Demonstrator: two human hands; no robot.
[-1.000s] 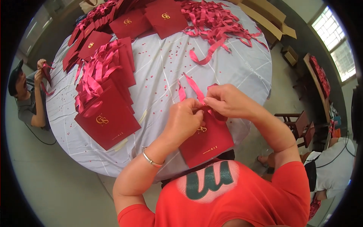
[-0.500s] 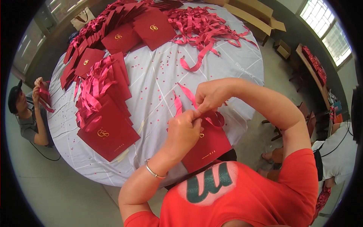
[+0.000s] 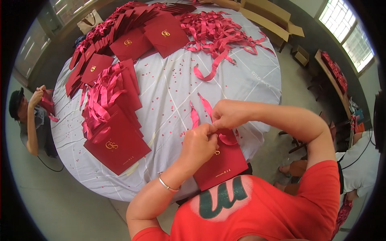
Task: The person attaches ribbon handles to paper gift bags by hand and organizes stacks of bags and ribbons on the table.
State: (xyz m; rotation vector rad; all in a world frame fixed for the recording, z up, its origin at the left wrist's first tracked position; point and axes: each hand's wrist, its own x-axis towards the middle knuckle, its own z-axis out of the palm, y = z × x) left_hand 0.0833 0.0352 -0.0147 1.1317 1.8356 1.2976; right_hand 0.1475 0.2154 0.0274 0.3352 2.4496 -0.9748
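A flat dark-red paper bag (image 3: 225, 170) with gold print lies at the table's near edge, just in front of my body. My left hand (image 3: 199, 144), a silver bangle on its wrist, is closed at the bag's top edge. Fingertip to fingertip with it, my right hand (image 3: 230, 114) pinches there too. Both hands grip a pink ribbon (image 3: 206, 106); its two tails stick out beyond the hands, away from me. A ribbon loop (image 3: 228, 138) curls below my right hand over the bag. The exact spot between the fingertips is hidden.
Left of my arms stands a fanned stack of red bags (image 3: 116, 146) with ribbons. More bags (image 3: 167, 34) and a heap of loose ribbons (image 3: 217, 32) cover the far side. Red bits dot the tablecloth (image 3: 169, 92). A person (image 3: 34, 116) handles ribbon at the left; another sits at right.
The whole view has shifted slightly. My hands stay together on the ribbon, with the fingers slightly repositioned and the right forearm lower. The person at left has shifted an arm.
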